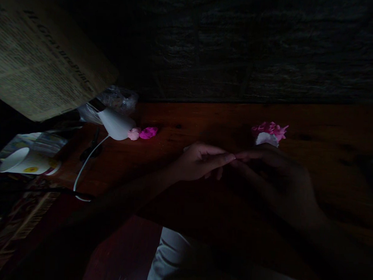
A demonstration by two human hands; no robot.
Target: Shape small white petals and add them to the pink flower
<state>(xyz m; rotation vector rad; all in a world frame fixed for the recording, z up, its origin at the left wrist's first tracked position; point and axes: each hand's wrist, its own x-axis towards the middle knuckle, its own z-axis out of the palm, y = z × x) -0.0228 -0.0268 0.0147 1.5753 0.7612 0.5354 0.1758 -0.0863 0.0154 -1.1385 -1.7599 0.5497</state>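
Over the middle of the wooden table, my left hand (pixel 201 161) is closed in a pinch, its thumb and forefinger meeting the fingertips of my right hand (pixel 277 180). My right hand pinches from the other side. Between the tips shows a tiny pale pink speck, too small and dark to name. Just beyond my right hand lies a pink ruffled piece, like a flower with many petals (pixel 271 128), with a whitish piece (pixel 267 138) in front of it. Two lumps of soft modelling material, one pale pink (pixel 133 133) and one bright magenta (pixel 149 133), sit to the left.
A white lamp-like object (pixel 116 124) with a white cable (pixel 86 163) stands beside the lumps. Behind it is crumpled clear plastic (pixel 122 99). A paper cup (pixel 29 161) lies tipped at the left. A newsprint-patterned shade (pixel 45 57) hangs upper left; a dark wall (pixel 226 47) backs the table (pixel 193 120).
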